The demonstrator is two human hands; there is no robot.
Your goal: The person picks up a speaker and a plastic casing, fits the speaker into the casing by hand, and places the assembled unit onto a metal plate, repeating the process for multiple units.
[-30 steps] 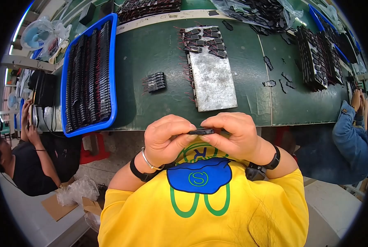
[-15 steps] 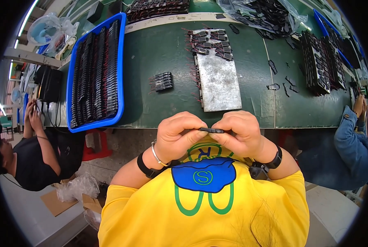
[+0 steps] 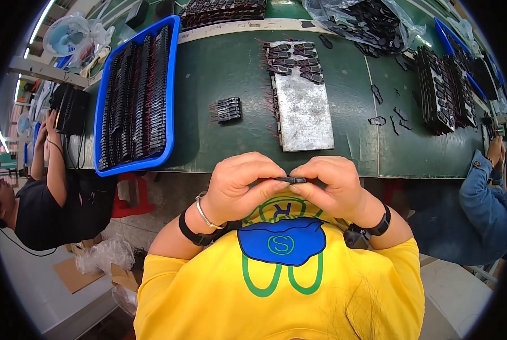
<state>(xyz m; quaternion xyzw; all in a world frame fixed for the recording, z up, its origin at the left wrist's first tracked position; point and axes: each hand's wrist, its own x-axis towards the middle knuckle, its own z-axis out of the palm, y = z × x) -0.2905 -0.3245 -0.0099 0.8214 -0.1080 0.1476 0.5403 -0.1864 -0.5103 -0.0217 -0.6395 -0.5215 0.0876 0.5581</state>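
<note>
A small flat black plastic part (image 3: 291,179) is pinched by both hands in front of my chest, just off the table's front edge. My left hand (image 3: 244,184) grips one end between thumb and forefinger, and my right hand (image 3: 328,184) does the same at the other end. Fingers cover much of the part. Beyond the hands lies a grey metal plate (image 3: 304,119), its far end bearing several black parts with thin red wires (image 3: 295,58). Left of the plate, a short row of similar black wired parts (image 3: 229,109) rests on the green table (image 3: 208,73).
A blue tray (image 3: 173,96) packed with rows of black parts stands at the left. Stacked loaded plates (image 3: 435,90) sit at the right, near scattered black pieces (image 3: 377,94). A plastic bag of black pieces (image 3: 372,25) lies at the back. Co-workers (image 3: 44,198) sit on both sides.
My hands keep the same pinch on the black part and have barely moved. The view has shifted slightly. At the left, the co-worker's arms have moved toward a black box.
</note>
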